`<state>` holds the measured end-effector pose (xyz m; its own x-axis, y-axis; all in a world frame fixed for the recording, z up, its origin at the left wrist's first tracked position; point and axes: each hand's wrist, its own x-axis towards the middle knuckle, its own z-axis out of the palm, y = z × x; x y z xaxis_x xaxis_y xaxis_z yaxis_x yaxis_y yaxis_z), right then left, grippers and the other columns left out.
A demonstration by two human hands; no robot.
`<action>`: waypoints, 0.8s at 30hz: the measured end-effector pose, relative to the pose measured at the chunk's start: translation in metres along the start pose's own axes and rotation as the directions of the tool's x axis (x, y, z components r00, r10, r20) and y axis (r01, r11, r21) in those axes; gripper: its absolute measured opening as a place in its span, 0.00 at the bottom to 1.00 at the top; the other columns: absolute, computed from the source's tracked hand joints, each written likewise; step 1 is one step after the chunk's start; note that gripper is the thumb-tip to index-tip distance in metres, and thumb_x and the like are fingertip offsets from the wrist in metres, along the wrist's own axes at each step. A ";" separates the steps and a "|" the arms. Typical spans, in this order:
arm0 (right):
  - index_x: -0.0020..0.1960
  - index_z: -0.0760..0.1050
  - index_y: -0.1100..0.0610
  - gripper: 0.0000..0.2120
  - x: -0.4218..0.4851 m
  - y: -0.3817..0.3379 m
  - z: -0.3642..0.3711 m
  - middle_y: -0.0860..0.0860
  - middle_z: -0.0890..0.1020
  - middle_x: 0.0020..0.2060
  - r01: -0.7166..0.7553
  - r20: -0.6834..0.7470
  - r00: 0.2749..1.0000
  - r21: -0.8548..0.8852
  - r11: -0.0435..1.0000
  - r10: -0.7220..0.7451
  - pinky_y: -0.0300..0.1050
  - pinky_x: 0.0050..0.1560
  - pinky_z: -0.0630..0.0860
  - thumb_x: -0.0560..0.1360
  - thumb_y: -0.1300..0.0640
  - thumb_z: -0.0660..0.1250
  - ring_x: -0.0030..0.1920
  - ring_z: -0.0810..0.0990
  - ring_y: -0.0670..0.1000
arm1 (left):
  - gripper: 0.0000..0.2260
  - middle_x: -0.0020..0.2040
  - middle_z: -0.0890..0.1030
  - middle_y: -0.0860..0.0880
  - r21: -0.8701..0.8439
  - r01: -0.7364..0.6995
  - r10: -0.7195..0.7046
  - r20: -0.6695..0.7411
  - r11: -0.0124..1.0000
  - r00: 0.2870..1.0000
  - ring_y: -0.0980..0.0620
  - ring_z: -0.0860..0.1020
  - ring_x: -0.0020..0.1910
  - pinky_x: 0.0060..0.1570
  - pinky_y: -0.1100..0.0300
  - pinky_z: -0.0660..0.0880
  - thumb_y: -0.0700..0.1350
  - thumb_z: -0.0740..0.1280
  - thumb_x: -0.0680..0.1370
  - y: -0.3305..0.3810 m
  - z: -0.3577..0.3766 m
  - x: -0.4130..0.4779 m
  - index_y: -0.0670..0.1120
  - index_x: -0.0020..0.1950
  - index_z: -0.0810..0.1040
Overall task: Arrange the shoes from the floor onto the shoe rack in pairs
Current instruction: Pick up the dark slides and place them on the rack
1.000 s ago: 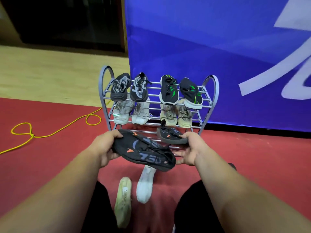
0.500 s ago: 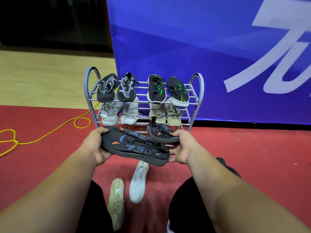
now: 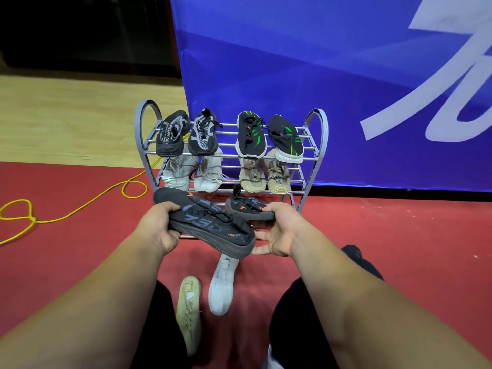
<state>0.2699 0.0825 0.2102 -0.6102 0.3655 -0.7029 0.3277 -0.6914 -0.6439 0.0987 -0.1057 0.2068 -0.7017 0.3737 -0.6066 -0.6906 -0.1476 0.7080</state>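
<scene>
Blue banner: hung behind the rack.
Red floor: two pale shoes laid on it.
Shoe rack: upper two tiers filled with four pairs.
Black shoe: gripped by the left hand, held before the rack.
Matching black shoe: pinched by the right hand, at the lowest tier.

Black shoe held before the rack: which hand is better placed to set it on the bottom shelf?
Left: the left hand grips the black shoe; the right hand pinches its mate.
</scene>
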 end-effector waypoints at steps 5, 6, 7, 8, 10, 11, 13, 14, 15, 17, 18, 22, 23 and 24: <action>0.51 0.78 0.54 0.11 0.000 0.001 0.003 0.56 0.86 0.56 -0.003 0.009 1.000 -0.004 1.000 0.003 0.65 0.45 0.81 0.73 0.60 0.59 0.52 0.86 0.59 | 0.06 0.45 0.80 0.43 -0.021 -0.004 0.003 -0.021 1.000 1.000 0.47 0.80 0.39 0.37 0.57 0.80 0.36 0.64 0.78 -0.001 0.004 0.004 0.40 0.54 0.76; 0.49 0.78 0.54 0.10 0.000 0.001 0.004 0.55 0.86 0.52 -0.004 0.010 1.000 -0.006 1.000 0.005 0.63 0.45 0.82 0.73 0.60 0.59 0.51 0.86 0.58 | 0.05 0.44 0.79 0.44 -0.016 0.001 -0.002 -0.017 1.000 1.000 0.47 0.80 0.39 0.40 0.56 0.81 0.36 0.65 0.78 -0.002 0.006 0.005 0.40 0.53 0.76; 0.47 0.79 0.55 0.10 0.001 0.001 0.005 0.55 0.86 0.49 -0.005 0.012 1.000 -0.007 1.000 0.005 0.61 0.45 0.82 0.73 0.60 0.60 0.49 0.86 0.58 | 0.06 0.43 0.79 0.44 -0.012 0.012 -0.013 -0.007 1.000 1.000 0.47 0.80 0.40 0.45 0.54 0.81 0.36 0.66 0.78 -0.004 0.008 0.005 0.40 0.54 0.76; 0.47 0.79 0.55 0.09 0.003 0.002 0.006 0.55 0.86 0.47 -0.003 0.013 1.000 -0.008 1.000 0.003 0.61 0.46 0.82 0.74 0.60 0.60 0.49 0.86 0.58 | 0.07 0.43 0.79 0.44 -0.014 0.032 -0.032 0.008 0.999 0.999 0.46 0.80 0.41 0.51 0.50 0.81 0.37 0.68 0.77 -0.007 0.009 0.005 0.40 0.55 0.76; 0.49 0.79 0.55 0.09 0.005 0.002 0.009 0.55 0.85 0.46 0.001 0.014 1.000 -0.008 1.000 -0.001 0.61 0.48 0.82 0.73 0.61 0.60 0.48 0.86 0.58 | 0.06 0.41 0.79 0.44 0.006 0.063 -0.064 0.034 0.998 0.997 0.47 0.81 0.40 0.51 0.46 0.82 0.37 0.68 0.77 -0.012 0.013 0.003 0.41 0.54 0.76; 0.50 0.78 0.56 0.10 0.006 0.002 0.010 0.56 0.85 0.47 0.002 0.018 1.000 -0.006 1.000 -0.002 0.61 0.48 0.83 0.73 0.61 0.60 0.48 0.86 0.58 | 0.04 0.41 0.79 0.45 0.027 0.070 -0.071 0.038 0.997 0.997 0.47 0.81 0.39 0.46 0.47 0.83 0.38 0.68 0.78 -0.013 0.015 0.002 0.41 0.52 0.76; 0.50 0.77 0.56 0.09 0.005 0.002 0.014 0.57 0.84 0.50 0.008 0.034 0.999 -0.001 1.000 -0.008 0.63 0.48 0.83 0.74 0.63 0.60 0.49 0.86 0.59 | 0.02 0.40 0.80 0.45 0.067 0.078 -0.081 0.048 0.995 0.996 0.48 0.81 0.38 0.37 0.49 0.84 0.38 0.67 0.77 -0.018 0.019 0.000 0.43 0.49 0.76; 0.51 0.76 0.56 0.09 0.005 0.003 0.015 0.57 0.84 0.51 0.010 0.045 0.999 0.003 1.000 -0.010 0.64 0.48 0.83 0.74 0.63 0.60 0.50 0.86 0.59 | 0.02 0.39 0.82 0.45 0.078 0.084 -0.088 0.055 0.993 0.995 0.48 0.82 0.37 0.34 0.51 0.83 0.38 0.67 0.77 -0.020 0.021 -0.001 0.43 0.49 0.77; 0.51 0.76 0.56 0.09 0.006 0.003 0.016 0.57 0.84 0.52 0.012 0.056 0.998 0.008 1.000 -0.012 0.65 0.49 0.83 0.74 0.63 0.60 0.51 0.86 0.59 | 0.02 0.37 0.83 0.45 0.086 0.085 -0.091 0.064 0.993 0.994 0.48 0.82 0.35 0.32 0.54 0.83 0.38 0.66 0.77 -0.022 0.023 -0.003 0.43 0.49 0.78; 0.53 0.75 0.56 0.09 0.007 0.005 0.019 0.57 0.83 0.53 0.011 0.073 0.997 0.012 1.000 -0.012 0.67 0.51 0.82 0.75 0.64 0.60 0.51 0.84 0.60 | 0.04 0.37 0.84 0.45 0.107 0.094 -0.104 0.091 0.990 0.990 0.48 0.83 0.36 0.35 0.55 0.82 0.38 0.66 0.77 -0.026 0.027 -0.005 0.43 0.50 0.79; 0.54 0.76 0.57 0.10 0.007 0.005 0.021 0.58 0.83 0.53 0.007 0.080 0.997 0.014 1.000 -0.008 0.67 0.50 0.82 0.75 0.64 0.60 0.50 0.84 0.60 | 0.05 0.39 0.85 0.44 0.124 0.112 -0.127 0.122 0.986 0.984 0.47 0.83 0.38 0.39 0.54 0.81 0.39 0.66 0.78 -0.028 0.029 -0.006 0.42 0.52 0.80; 0.54 0.77 0.59 0.11 0.009 0.006 0.026 0.59 0.83 0.49 -0.003 0.058 0.998 0.027 1.000 0.001 0.64 0.42 0.84 0.76 0.64 0.59 0.39 0.86 0.58 | 0.08 0.44 0.85 0.42 0.227 0.217 -0.269 0.231 0.949 0.935 0.45 0.84 0.39 0.45 0.52 0.82 0.42 0.66 0.78 -0.034 0.034 -0.010 0.41 0.53 0.80; 0.53 0.78 0.59 0.12 0.009 0.007 0.027 0.59 0.83 0.47 -0.004 0.044 0.999 0.017 1.000 0.004 0.64 0.42 0.84 0.76 0.64 0.58 0.37 0.85 0.57 | 0.09 0.45 0.85 0.41 0.257 0.234 -0.297 0.240 0.938 0.924 0.45 0.85 0.39 0.45 0.51 0.82 0.42 0.67 0.77 -0.035 0.034 -0.009 0.41 0.54 0.80; 0.53 0.78 0.58 0.12 0.010 0.007 0.027 0.58 0.83 0.46 -0.008 0.029 1.000 0.008 1.000 0.007 0.63 0.42 0.85 0.76 0.64 0.58 0.37 0.85 0.57 | 0.11 0.48 0.85 0.41 0.282 0.247 -0.318 0.242 0.927 0.917 0.45 0.85 0.41 0.45 0.50 0.83 0.43 0.68 0.77 -0.035 0.032 -0.007 0.40 0.56 0.80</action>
<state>0.2468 0.0643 0.2070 -0.6282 0.3423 -0.6987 0.3264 -0.6993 -0.6360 0.1338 -0.0739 0.1980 -0.3810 0.6113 -0.6936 -0.7642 0.2141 0.6085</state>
